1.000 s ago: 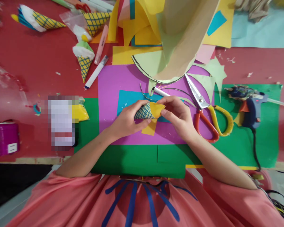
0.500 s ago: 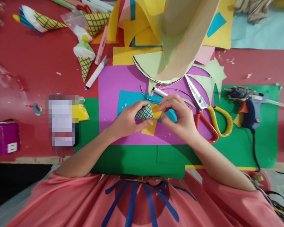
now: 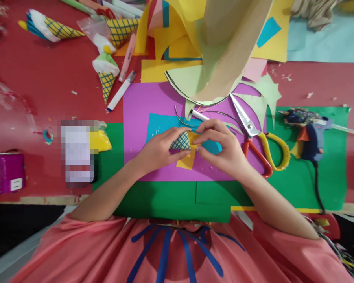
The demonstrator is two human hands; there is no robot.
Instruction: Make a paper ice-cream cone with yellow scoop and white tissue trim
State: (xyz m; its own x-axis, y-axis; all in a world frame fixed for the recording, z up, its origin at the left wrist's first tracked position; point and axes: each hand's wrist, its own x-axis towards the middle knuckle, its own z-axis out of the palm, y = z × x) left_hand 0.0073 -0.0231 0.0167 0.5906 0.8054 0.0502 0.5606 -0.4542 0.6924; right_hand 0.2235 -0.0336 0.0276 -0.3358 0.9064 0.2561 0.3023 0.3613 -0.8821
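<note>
Between my two hands is a small paper cone (image 3: 180,142) with a blue grid pattern on its outside. My left hand (image 3: 157,152) wraps round its patterned part, thumb and fingers on opposite edges. The cone's yellow inner side (image 3: 193,138) faces right, and my right hand (image 3: 221,145) pinches it at the edge. Below the cone lies a yellow paper piece (image 3: 185,162), partly under it. A blue paper sheet (image 3: 156,124) is beneath my hands, on a purple sheet (image 3: 135,106).
Scissors (image 3: 250,131) with red and yellow handles lie right of my right hand. A glue gun (image 3: 314,137) rests farther right on green paper (image 3: 327,188). Finished paper cones (image 3: 107,84) and markers (image 3: 121,91) lie upper left. A curved card piece (image 3: 224,67) rises ahead.
My right hand has shifted slightly left, closer to my left hand. Less of the cone's yellow side shows, and my left fingers cover a little more of the patterned part.
</note>
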